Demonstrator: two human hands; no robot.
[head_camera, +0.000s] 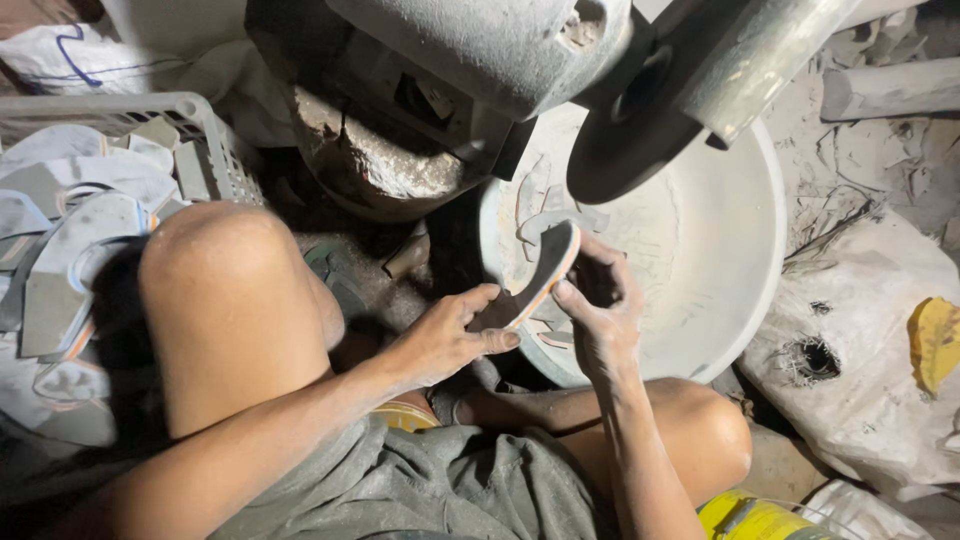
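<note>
Between both hands, sandal sole (540, 275) held edge-up: left hand (445, 340) grips near end, right hand (600, 310) pinches its side, over white basin (730, 250).

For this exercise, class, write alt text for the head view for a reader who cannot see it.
Two bare hands, the left hand and right hand, hold a flat sandal sole on edge over a large pale basin, below a dark grinding wheel. A plastic crate of similar soles stands beside the person's left knee.
</note>
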